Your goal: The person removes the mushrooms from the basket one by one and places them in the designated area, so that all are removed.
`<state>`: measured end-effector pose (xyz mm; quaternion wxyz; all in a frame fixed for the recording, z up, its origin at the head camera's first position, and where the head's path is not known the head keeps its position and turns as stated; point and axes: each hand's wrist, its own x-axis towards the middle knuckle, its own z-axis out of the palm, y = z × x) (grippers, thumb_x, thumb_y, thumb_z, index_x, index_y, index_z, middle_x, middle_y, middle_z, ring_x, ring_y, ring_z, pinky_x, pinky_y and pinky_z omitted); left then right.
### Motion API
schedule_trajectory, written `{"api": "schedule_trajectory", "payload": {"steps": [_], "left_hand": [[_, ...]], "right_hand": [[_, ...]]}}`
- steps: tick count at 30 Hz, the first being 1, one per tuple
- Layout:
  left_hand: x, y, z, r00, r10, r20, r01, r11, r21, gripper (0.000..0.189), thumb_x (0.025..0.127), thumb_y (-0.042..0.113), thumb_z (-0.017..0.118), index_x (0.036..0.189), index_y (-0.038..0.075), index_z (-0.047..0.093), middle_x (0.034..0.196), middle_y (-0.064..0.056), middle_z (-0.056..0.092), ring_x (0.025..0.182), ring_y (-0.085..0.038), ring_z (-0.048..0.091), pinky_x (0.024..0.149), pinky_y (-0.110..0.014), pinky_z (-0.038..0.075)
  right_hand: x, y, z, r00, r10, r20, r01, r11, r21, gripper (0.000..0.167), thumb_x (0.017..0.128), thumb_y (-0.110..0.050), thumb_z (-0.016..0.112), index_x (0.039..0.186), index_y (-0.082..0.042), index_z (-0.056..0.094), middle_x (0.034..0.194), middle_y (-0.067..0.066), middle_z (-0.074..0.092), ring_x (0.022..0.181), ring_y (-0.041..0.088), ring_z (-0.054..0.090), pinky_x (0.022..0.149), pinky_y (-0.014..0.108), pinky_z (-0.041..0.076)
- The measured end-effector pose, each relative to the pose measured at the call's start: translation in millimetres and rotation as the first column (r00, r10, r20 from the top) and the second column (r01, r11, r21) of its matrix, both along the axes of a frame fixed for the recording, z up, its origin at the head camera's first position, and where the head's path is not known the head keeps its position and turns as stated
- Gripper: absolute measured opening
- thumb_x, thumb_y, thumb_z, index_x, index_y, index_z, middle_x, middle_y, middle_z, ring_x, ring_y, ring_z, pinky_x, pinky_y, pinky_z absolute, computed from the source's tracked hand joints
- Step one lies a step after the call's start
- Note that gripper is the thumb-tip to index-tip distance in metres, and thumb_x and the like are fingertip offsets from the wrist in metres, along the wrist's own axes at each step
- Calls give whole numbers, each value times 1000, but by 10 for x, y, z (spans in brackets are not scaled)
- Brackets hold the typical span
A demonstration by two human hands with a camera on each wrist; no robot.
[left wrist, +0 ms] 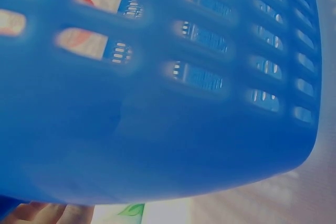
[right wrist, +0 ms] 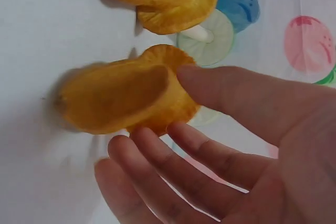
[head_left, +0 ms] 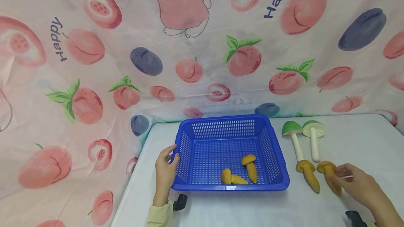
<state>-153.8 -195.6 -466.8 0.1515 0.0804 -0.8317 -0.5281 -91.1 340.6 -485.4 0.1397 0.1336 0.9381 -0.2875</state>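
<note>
A blue plastic basket (head_left: 230, 187) stands on the white table, and my left hand (head_left: 165, 167) holds its left rim. Two yellow-brown toy mushrooms lie inside: one mushroom (head_left: 251, 171) at the right, another mushroom (head_left: 235, 178) by the front wall. To the right of the basket, my right hand (head_left: 359, 183) pinches a third yellow-brown mushroom (right wrist: 115, 98) at its cap, thumb on one side and fingers on the other; it lies on the table. Beside it lies a similar mushroom (head_left: 309, 178). In the left wrist view, the basket's wall (left wrist: 157, 140) hides most of the left hand.
Two green-capped toy mushrooms with white stems lie behind the yellow-brown ones: the left one (head_left: 293, 137) and the right one (head_left: 314, 139). A fruit-printed cloth (head_left: 202, 94) hangs behind and to the left of the table (head_left: 221, 209).
</note>
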Motion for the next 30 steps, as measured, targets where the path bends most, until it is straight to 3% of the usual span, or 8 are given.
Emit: {"api": "schedule_trajectory", "payload": {"steps": [11,21,30], "left_hand": [[12,-2,5,1000,-3,-1,3,1000,0,33,95,5,62,128,8,66,135,-13,59,110,-33,65,96,-52,53],[-6,-4,-1,1000,0,5,0,1000,5,33,95,6,62,128,9,66,136,-13,58,110,-33,65,97,-52,52],[1,-6,4,1000,-8,-8,9,1000,5,33,95,5,62,128,7,66,135,-14,58,110,-34,65,97,-53,52]], "right_hand": [[-28,-172,185,996,-27,-83,29,999,28,53,92,-29,69,115,15,50,103,34,60,95,51,58,67,47,57],[-88,-368,342,992,21,-128,-25,999,-26,55,95,-33,65,121,13,50,107,32,61,96,45,59,69,46,57],[-101,-568,391,972,68,-227,-72,997,-11,47,96,-28,63,122,10,52,106,29,65,98,47,62,70,52,56]]}}
